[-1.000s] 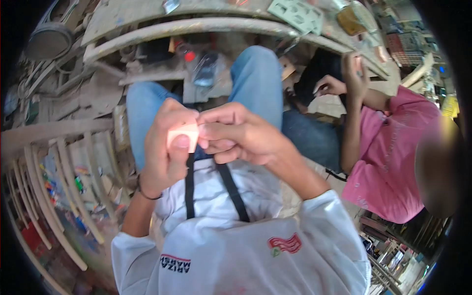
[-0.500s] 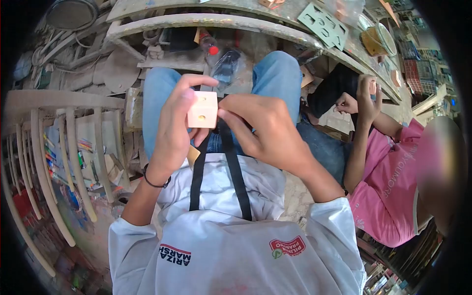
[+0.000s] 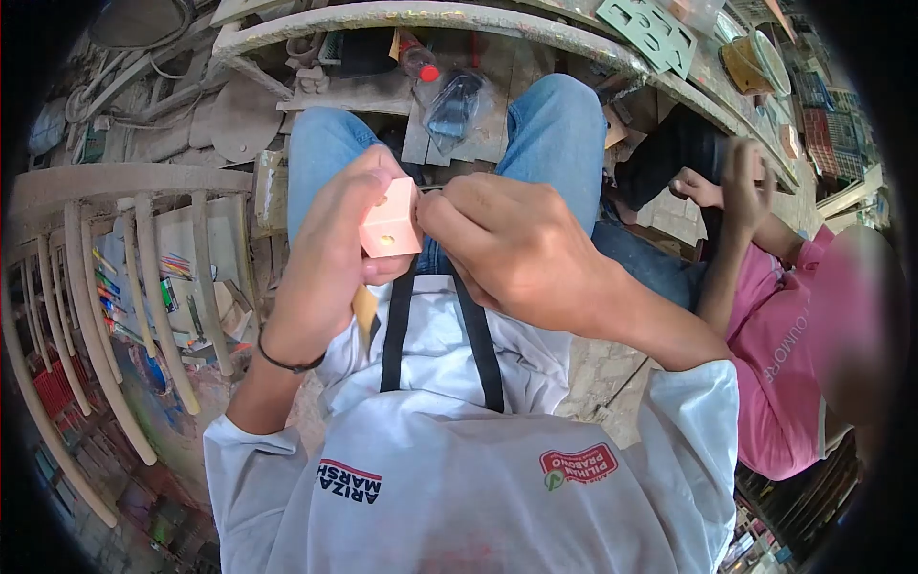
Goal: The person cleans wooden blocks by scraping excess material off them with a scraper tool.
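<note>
Over my lap, my left hand [image 3: 330, 225] is closed around a small pale wooden block [image 3: 389, 228]. Two round holes show in the block, and a ridge crosses it between them. Curled fingers of my right hand [image 3: 512, 234] pinch right at the block's right side; what they hold there is hidden, so I cannot tell what it is. Below my left palm hangs a flat yellowish-tan piece [image 3: 364, 311], partly covered by the hand.
A co-worker in a pink shirt [image 3: 775, 354] sits at the right, hands raised. Ahead stands a workbench [image 3: 430, 17] with a green cut-out template [image 3: 650, 36] and a tub [image 3: 751, 67]. A red-capped bottle [image 3: 419, 59] lies beneath. Wooden slats [image 3: 143, 297] stand at left.
The block has tilted, showing its ridge more clearly. My right fingers have curled tighter and both hands have turned slightly. The view has shifted a little.
</note>
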Action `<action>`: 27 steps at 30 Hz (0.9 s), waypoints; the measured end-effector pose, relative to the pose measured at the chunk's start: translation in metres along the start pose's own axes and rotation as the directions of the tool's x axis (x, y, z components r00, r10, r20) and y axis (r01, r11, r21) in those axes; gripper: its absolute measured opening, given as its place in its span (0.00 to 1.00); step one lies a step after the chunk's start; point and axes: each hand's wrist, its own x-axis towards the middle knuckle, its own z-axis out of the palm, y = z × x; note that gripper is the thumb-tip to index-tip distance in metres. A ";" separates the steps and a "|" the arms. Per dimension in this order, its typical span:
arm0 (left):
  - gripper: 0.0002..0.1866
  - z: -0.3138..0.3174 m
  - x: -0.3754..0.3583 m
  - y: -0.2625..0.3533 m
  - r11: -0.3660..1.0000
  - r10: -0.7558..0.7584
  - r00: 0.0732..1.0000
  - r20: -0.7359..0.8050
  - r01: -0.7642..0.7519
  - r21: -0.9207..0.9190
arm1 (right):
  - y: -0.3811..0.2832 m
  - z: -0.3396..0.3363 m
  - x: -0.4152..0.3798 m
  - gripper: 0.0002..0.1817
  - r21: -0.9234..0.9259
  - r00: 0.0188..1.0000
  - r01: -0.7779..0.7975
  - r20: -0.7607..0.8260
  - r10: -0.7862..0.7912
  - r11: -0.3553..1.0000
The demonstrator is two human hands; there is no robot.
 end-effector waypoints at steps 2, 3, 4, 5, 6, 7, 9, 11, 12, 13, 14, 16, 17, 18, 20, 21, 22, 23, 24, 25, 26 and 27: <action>0.12 0.002 -0.002 -0.004 0.996 0.089 0.996 -0.029 -0.089 -0.005 | 0.000 0.000 0.001 0.13 0.054 1.000 -0.021 -0.002 0.021 0.998; 0.12 0.003 -0.002 -0.006 0.983 0.154 0.987 -0.039 -0.149 0.110 | 0.004 0.002 0.000 0.10 0.137 0.999 -0.039 -0.020 0.042 0.990; 0.13 0.003 -0.001 -0.007 0.953 0.220 0.975 -0.038 -0.206 0.223 | 0.006 0.002 -0.001 0.07 0.217 0.997 -0.057 -0.037 0.067 0.975; 0.13 0.002 -0.001 -0.009 0.953 0.217 0.975 -0.035 -0.205 0.221 | 0.006 0.001 -0.001 0.07 0.214 0.997 -0.061 -0.038 0.070 0.975; 0.13 0.000 -0.001 -0.012 0.858 0.365 0.931 0.010 -0.341 0.384 | 0.004 -0.003 -0.001 0.03 0.292 0.995 -0.098 0.004 0.101 0.951; 0.13 -0.002 0.000 -0.013 0.716 0.496 0.864 0.083 -0.461 0.524 | 0.003 -0.006 -0.001 0.02 0.364 0.990 -0.138 0.047 0.130 0.921; 0.12 -0.005 -0.001 -0.013 0.674 0.512 0.840 0.177 -0.521 0.523 | -0.003 -0.010 -0.003 0.03 0.433 0.965 -0.260 0.097 0.243 0.863; 0.08 -0.010 -0.001 -0.015 0.559 0.573 0.760 0.307 -0.636 0.533 | -0.008 -0.015 -0.003 0.04 0.500 0.928 -0.368 0.148 0.342 0.784; 0.08 -0.012 0.000 -0.014 0.558 0.572 0.760 0.308 -0.636 0.533 | -0.008 -0.017 -0.004 0.06 0.694 0.799 -0.580 0.386 0.461 0.426; 0.08 -0.013 0.000 -0.012 0.442 0.576 0.678 0.457 -0.729 0.523 | -0.009 -0.018 -0.005 0.07 0.716 0.635 -0.698 0.631 0.445 -0.019; 0.07 -0.016 0.001 -0.009 0.323 0.557 0.582 0.593 -0.809 0.491 | -0.008 -0.018 -0.007 0.07 0.716 0.635 -0.698 0.633 0.443 -0.023; 0.09 -0.025 0.008 -0.003 0.240 0.503 0.530 0.682 -0.844 0.479 | -0.004 -0.014 -0.011 0.09 0.727 0.658 -0.663 0.679 0.326 -0.177; 0.09 -0.029 0.011 -0.002 0.214 0.463 0.554 0.692 -0.827 0.519 | 0.000 -0.013 -0.012 0.08 0.713 0.648 -0.697 0.671 0.360 -0.074; 0.10 -0.031 0.011 0.000 0.187 0.418 0.579 0.700 -0.809 0.558 | 0.002 -0.012 -0.012 0.08 0.714 0.650 -0.696 0.672 0.355 -0.077; 0.13 -0.025 0.009 -0.001 0.350 0.480 0.625 0.616 -0.780 0.519 | 0.006 -0.009 -0.009 0.07 0.582 0.928 -0.365 0.165 0.334 0.727; 0.16 -0.021 0.006 0.001 0.494 0.513 0.731 0.450 -0.680 0.542 | 0.004 -0.020 -0.004 0.07 0.433 0.926 -0.378 0.204 0.319 0.819; 0.18 -0.018 0.005 0.002 0.631 0.509 0.817 0.269 -0.567 0.529 | 0.004 -0.018 -0.004 0.07 0.438 0.926 -0.376 0.196 0.321 0.817; 0.21 -0.016 0.008 0.000 0.686 0.528 0.816 0.234 -0.572 0.449 | 0.005 -0.017 -0.003 0.06 0.394 0.945 -0.325 0.120 0.303 0.860; 0.21 -0.019 0.010 -0.003 0.686 0.527 0.817 0.234 -0.571 0.451 | 0.005 -0.015 -0.002 0.06 0.343 0.960 -0.276 0.048 0.277 0.898; 0.21 -0.021 0.013 -0.006 0.687 0.546 0.806 0.229 -0.587 0.429 | 0.005 -0.013 -0.002 0.06 0.344 0.960 -0.275 0.047 0.276 0.898; 0.21 -0.024 0.015 -0.010 0.687 0.565 0.794 0.223 -0.602 0.407 | 0.004 -0.009 -0.003 0.06 0.358 0.958 -0.270 0.003 0.287 0.894; 0.21 -0.025 0.015 -0.013 0.687 0.564 0.796 0.221 -0.600 0.409 | 0.003 -0.007 -0.003 0.05 0.373 0.953 -0.265 -0.039 0.300 0.889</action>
